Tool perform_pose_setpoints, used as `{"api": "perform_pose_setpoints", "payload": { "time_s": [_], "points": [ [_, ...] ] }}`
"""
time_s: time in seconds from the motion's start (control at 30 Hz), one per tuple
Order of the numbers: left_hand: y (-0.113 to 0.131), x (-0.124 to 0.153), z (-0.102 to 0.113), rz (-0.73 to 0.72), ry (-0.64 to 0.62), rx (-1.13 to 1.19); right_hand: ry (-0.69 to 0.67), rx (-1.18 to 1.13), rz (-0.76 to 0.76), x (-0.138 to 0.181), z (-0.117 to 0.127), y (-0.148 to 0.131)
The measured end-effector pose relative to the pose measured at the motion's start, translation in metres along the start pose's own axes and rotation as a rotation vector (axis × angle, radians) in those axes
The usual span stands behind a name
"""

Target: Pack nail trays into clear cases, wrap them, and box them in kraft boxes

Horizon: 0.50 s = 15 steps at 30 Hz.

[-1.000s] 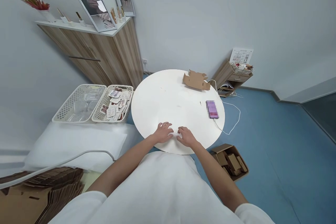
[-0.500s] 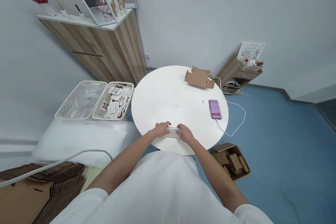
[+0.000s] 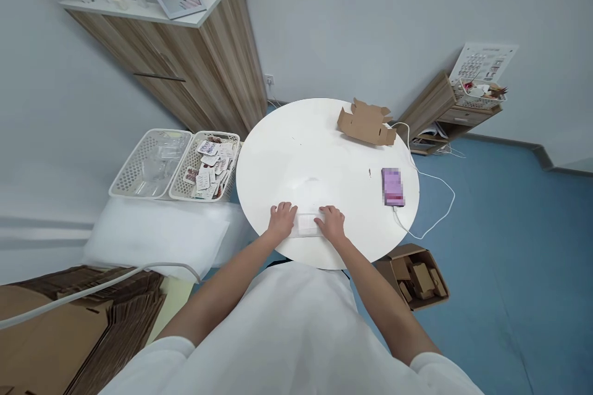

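A small whitish, see-through package (image 3: 307, 224) lies flat near the front edge of the round white table (image 3: 269, 154). What it is made of is hard to make out against the white top. My left hand (image 3: 281, 221) rests on its left end, fingers spread and pointing away from me. On the right end lies my right hand (image 3: 332, 223), its thumb stretched inward over the package and the other fingers apart. An unfolded brown cardboard box (image 3: 367, 123) is at the table's far right. Nearer on that side is a phone with a purple screen (image 3: 393, 186).
Left of the table stand a basket of small printed packets (image 3: 210, 166) and a basket of clear plastic pieces (image 3: 151, 163). Flat cardboard stacks (image 3: 50, 333) are at lower left. A carton (image 3: 414, 278) with brown boxes sits on the floor. A white cable (image 3: 451, 197) hangs off the table.
My fingers have gone from gripping the package's ends to lying spread on it, slightly farther apart. The package looks flatter. The camera view has tilted downward.
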State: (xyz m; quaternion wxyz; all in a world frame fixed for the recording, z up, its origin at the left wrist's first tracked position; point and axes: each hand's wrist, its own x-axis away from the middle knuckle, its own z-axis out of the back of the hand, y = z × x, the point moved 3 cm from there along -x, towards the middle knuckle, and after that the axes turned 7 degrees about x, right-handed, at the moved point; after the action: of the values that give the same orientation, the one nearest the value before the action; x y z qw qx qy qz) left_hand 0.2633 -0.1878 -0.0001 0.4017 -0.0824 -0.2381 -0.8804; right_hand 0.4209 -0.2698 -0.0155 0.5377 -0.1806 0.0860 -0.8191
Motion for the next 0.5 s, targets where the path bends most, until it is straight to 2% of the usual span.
{"api": "perform_pose_setpoints", "payload": {
  "time_s": [0.07, 0.1, 0.17, 0.23, 0.37, 0.5],
  "points": [
    [0.008, 0.009, 0.000, -0.110, 0.085, -0.028, 0.086, 0.041, 0.089, 0.009, 0.005, -0.001],
    [0.012, 0.013, -0.002, -0.161, 0.086, -0.025, 0.083, 0.053, 0.180, 0.012, 0.006, -0.003],
    [0.018, 0.018, -0.008, -0.215, 0.047, -0.011, 0.004, 0.075, 0.387, 0.018, 0.005, -0.008],
    [0.021, 0.020, -0.013, -0.209, 0.009, -0.006, -0.089, 0.104, 0.504, 0.021, 0.002, -0.013],
    [0.022, 0.023, -0.014, -0.215, -0.020, 0.001, -0.125, 0.164, 0.471, 0.025, -0.006, -0.020],
    [0.019, 0.036, -0.010, -0.319, -0.111, 0.040, -0.161, 0.125, 0.413, 0.047, -0.010, -0.025]
  ]
}}
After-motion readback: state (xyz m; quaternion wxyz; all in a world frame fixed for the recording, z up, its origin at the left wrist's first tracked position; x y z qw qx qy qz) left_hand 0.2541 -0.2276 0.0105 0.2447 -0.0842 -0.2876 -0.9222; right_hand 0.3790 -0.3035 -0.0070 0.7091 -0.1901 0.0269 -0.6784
